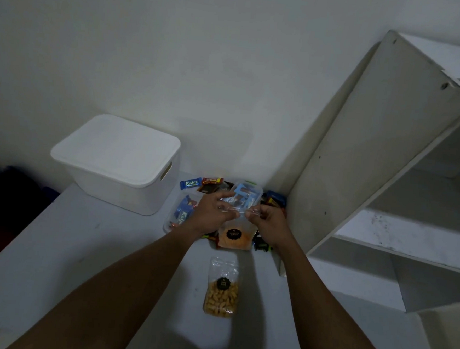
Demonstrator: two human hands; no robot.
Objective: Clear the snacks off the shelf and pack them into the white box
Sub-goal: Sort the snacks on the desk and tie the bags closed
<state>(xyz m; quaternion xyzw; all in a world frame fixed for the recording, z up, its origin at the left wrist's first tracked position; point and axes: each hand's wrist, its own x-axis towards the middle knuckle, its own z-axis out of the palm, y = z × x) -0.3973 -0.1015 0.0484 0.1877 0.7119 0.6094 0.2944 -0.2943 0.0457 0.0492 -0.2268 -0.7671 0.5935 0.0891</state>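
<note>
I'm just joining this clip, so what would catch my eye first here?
Both hands, left and right, meet mid-frame and hold a clear tub of blue snacks above a pile of wrappers. To the left stands the white box with its lid on. Nearer the camera lies a clear bag of nuts.

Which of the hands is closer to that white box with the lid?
Left. The left hand is just right of the white box, apart from it; the right hand is farther right, nearer the shelf.
</note>
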